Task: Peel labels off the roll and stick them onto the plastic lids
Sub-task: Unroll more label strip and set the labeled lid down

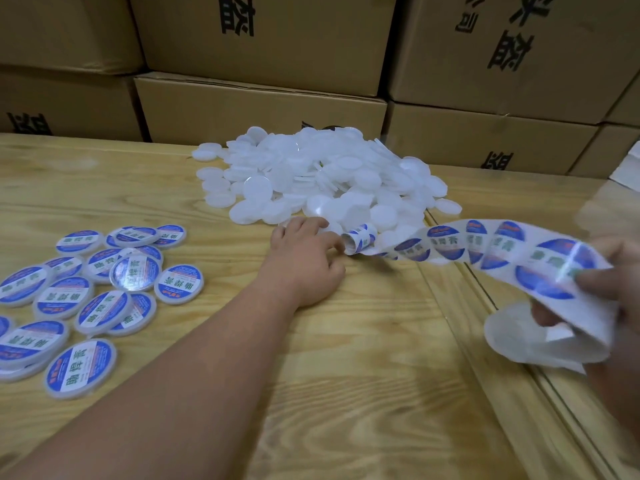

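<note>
The left hand (304,258) reaches with loose fingers into the blank lids (322,181), likely fetching one. The right hand (609,289) pinches the label strip (485,251), keeping a sticker ready.

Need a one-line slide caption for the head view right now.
Left hand reaches into blank lids; right hand holds label strip; labelled lids lie left.

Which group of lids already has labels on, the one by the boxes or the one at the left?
The left group: its lids carry blue-and-white round labels. The heap of lids by the boxes is plain white, unlabelled.
</note>
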The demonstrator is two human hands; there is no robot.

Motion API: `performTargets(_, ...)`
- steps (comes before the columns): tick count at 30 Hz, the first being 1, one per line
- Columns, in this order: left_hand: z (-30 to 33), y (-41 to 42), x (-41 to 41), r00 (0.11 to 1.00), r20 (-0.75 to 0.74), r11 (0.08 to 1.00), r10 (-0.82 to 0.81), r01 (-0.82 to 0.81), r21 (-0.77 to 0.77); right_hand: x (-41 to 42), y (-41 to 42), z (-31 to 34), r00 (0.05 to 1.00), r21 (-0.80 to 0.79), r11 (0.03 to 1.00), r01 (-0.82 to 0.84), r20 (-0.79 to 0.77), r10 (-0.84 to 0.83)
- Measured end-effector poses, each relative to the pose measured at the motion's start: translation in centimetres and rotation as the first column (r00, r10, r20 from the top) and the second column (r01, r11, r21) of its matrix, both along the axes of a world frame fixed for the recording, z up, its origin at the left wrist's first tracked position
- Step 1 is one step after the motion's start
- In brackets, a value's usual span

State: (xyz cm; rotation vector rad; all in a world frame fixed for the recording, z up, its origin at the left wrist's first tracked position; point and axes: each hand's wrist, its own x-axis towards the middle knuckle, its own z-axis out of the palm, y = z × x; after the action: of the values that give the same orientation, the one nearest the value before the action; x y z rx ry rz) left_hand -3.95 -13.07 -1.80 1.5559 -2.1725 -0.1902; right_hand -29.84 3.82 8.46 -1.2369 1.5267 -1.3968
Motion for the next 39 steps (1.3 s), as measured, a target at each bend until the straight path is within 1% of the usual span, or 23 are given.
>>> performTargets(1,0.0,0.0,0.0,1.000,-0.020,1.000,0.013,-0.013,-0.008,0.7,-0.2,-0.5,0.997,-0.029,0.999,0.045,-0.061,-0.047)
performTargets(2,-0.1,0.0,0.0,0.999,-0.036,0.999,0.029,-0.030,-0.026,1.7,-0.4,-0.7,0.993,-0.041,0.996,0.073,-0.087,-0.076)
performTargets(4,-0.1,0.1,0.1,0.996,-0.063,0.995,0.069,-0.073,-0.062,3.2,-0.8,-2.0,0.985,0.002,1.000,0.015,-0.174,-0.014)
performTargets(6,-0.2,0.0,0.2,0.993,-0.071,0.993,0.099,-0.103,-0.057,4.2,-1.5,-2.9,0.983,0.058,0.998,-0.033,-0.179,0.043)
performTargets(7,-0.2,-0.1,0.2,0.992,-0.061,0.993,0.112,-0.114,-0.040,4.6,-2.1,-3.4,0.985,0.090,0.995,-0.050,-0.161,0.064)
performTargets(9,-0.3,-0.3,0.2,0.990,-0.027,0.990,0.139,-0.140,-0.019,5.5,-3.0,-4.3,0.980,0.147,0.987,-0.070,-0.173,0.095)
performTargets(12,-0.6,-0.1,0.4,0.982,-0.026,0.978,0.188,-0.189,-0.082,7.5,-4.4,-5.3,0.983,0.197,0.980,-0.028,-0.174,0.063)
performTargets(16,-0.2,0.5,1.1,0.963,-0.146,0.966,0.227,-0.241,-0.091,9.7,-5.0,-5.5,0.980,0.220,0.975,-0.002,-0.194,0.046)
performTargets(19,0.2,1.4,1.4,0.939,-0.304,0.970,0.163,-0.209,-0.126,9.7,-3.7,-4.7,0.977,0.171,0.985,0.033,-0.214,0.005)
performTargets(21,0.2,1.9,1.5,0.928,-0.350,0.970,0.129,-0.191,-0.149,8.5,-2.1,-4.0,0.972,0.134,0.988,0.080,-0.230,-0.047)
performTargets(23,0.2,2.1,1.5,0.941,-0.317,0.974,0.122,-0.175,-0.147,6.6,-0.5,-3.2,0.963,0.128,0.982,0.138,-0.249,-0.103)
performTargets(24,0.2,2.2,1.5,0.951,-0.284,0.976,0.124,-0.169,-0.140,5.5,0.2,-3.0,0.951,0.142,0.976,0.166,-0.284,-0.120)
performTargets(26,0.2,2.2,1.4,0.963,-0.235,0.980,0.130,-0.160,-0.114,3.2,1.4,-2.7,0.912,0.199,0.960,0.195,-0.397,-0.103)
performTargets(28,0.2,2.4,1.3,0.967,-0.220,0.983,0.131,-0.156,-0.101,1.4,2.0,-2.5,0.872,0.221,0.947,0.232,-0.479,-0.102)
performTargets(29,0.1,2.5,1.3,0.967,-0.223,0.983,0.125,-0.151,-0.106,0.9,2.2,-2.2,0.858,0.197,0.946,0.258,-0.497,-0.131)
performTargets(30,0.1,2.7,1.2,0.965,-0.234,0.983,0.116,-0.146,-0.113,0.7,2.3,-1.6,0.848,0.139,0.949,0.282,-0.499,-0.179)
performTargets(32,0.1,3.1,1.3,0.959,-0.262,0.982,0.105,-0.142,-0.127,1.3,1.9,0.1,0.835,-0.034,0.953,0.301,-0.472,-0.281)
performTargets(34,0.2,3.8,1.3,0.955,-0.279,0.981,0.101,-0.142,-0.130,2.8,0.5,1.5,0.816,-0.159,0.957,0.244,-0.499,-0.291)
performTargets(36,0.2,4.8,1.2,0.951,-0.295,0.983,0.096,-0.137,-0.123,4.6,-2.5,2.1,0.776,-0.193,0.975,0.107,-0.597,-0.203)
performTargets(37,0.2,5.4,1.1,0.948,-0.303,0.983,0.093,-0.136,-0.126,5.5,-4.3,2.0,0.736,-0.155,0.988,0.026,-0.666,-0.123)
performTargets(39,0.1,6.5,0.8,0.940,-0.330,0.982,0.082,-0.133,-0.135,7.5,-8.1,0.9,0.608,0.007,0.994,-0.113,-0.790,0.075)
